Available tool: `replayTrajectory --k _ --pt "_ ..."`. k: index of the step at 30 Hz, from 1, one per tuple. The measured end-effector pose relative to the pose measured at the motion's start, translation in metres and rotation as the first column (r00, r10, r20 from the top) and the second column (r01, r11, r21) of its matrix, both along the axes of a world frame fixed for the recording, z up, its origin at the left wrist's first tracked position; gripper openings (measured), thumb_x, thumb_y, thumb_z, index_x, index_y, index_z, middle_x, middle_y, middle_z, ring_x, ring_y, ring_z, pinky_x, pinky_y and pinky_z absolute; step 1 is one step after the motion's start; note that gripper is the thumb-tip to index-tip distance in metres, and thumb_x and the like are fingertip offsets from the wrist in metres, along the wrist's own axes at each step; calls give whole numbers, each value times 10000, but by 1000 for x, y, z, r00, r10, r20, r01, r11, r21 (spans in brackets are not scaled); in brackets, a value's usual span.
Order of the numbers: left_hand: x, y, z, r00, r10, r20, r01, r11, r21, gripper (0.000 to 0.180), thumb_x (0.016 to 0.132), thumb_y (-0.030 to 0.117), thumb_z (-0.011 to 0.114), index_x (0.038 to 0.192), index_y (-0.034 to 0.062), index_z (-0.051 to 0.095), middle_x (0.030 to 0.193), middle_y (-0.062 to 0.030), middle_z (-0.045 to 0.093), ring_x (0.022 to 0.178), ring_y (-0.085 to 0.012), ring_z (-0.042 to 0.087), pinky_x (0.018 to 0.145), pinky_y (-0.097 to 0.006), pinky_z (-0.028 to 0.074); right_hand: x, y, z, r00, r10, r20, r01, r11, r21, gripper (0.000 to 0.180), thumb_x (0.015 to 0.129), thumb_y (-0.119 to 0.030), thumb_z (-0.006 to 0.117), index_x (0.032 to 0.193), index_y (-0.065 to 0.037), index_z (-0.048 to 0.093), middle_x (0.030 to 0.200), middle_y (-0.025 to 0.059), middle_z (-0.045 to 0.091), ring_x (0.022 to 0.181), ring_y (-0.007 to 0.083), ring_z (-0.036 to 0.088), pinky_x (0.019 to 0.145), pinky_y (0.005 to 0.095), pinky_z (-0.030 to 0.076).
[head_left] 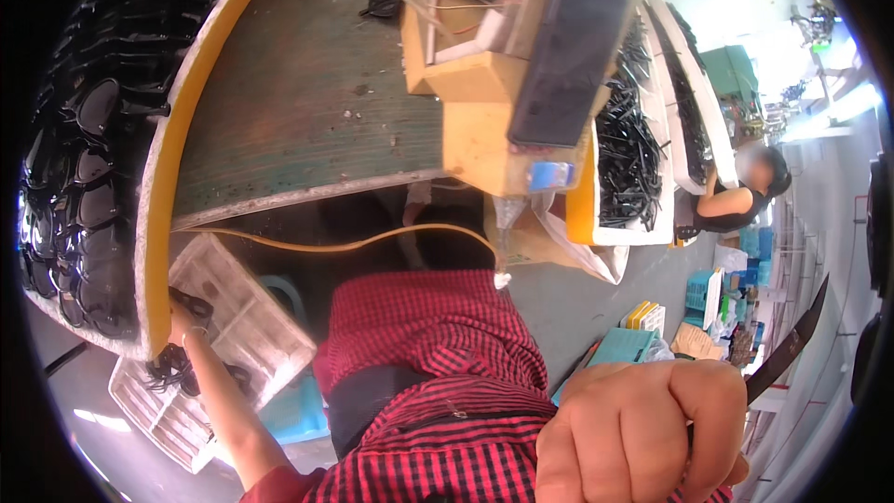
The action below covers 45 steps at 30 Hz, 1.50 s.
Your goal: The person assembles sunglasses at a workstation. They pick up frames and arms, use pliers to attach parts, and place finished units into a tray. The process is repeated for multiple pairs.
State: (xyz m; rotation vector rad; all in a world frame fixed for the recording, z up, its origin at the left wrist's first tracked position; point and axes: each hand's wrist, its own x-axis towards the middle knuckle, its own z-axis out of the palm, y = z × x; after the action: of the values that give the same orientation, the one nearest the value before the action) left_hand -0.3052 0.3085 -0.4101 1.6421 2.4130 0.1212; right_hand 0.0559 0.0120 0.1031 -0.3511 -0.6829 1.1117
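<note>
My right hand (643,424) is close in front at the lower right, its fingers curled into a fist. Out of it sticks a thin, curved black strip (792,345) that looks like a sunglasses temple. My left arm reaches down to the left. My left hand (184,326) is at the edge of a yellow-and-white foam tray (160,214), its fingers mostly hidden. Black eyewear pieces (172,371) show beside that hand, above a whitish plastic crate (247,317); whether it grips any is unclear. Rows of black sunglasses (96,163) fill the foam tray.
A yellow machine (480,121) with a dark flat panel (573,47) stands at the edge of the worktable (307,102). Beyond it are foam boxes of black temples (629,168). A yellow hose (354,244) hangs below the table. Another person (736,200) is at the right.
</note>
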Motion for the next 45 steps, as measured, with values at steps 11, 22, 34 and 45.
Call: replayTrajectory --k 11,22,34,45 --pt "7 -99 35 428 128 895 -393 918 57 437 1000 315 451 1182 -52 602 1178 -184 644 1101 -290 611 919 -420 498 23 -110 -39 952 -244 185 287 923 -257 232 983 -302 534 953 -75 500 646 11 494 501 166 510 840 476 487" --pt "147 -248 337 -646 513 565 370 858 -355 241 987 200 437 1092 55 597 674 26 421 646 -135 431 606 -297 363 16 -300 -191 560 367 743 533 527 -662 188 913 -213 669 919 -54 570 742 49 604 639 151 569 608 321 482" --pt "301 -319 422 -463 -532 709 145 744 652 511 1045 510 275 809 92 447 479 1 375 467 -145 342 478 -298 296 22 -160 -117 939 -271 214 340 833 -437 472 941 -110 576 1369 44 451 692 47 567 641 129 564 606 251 463" --pt "268 -304 382 -572 83 816 755 443 484 518 948 547 503 905 36 569 940 -188 657 877 -264 633 893 -380 455 33 -190 -142 977 -182 -113 53 714 -698 160 951 -156 603 1003 -7 578 626 22 530 549 105 518 529 261 430"
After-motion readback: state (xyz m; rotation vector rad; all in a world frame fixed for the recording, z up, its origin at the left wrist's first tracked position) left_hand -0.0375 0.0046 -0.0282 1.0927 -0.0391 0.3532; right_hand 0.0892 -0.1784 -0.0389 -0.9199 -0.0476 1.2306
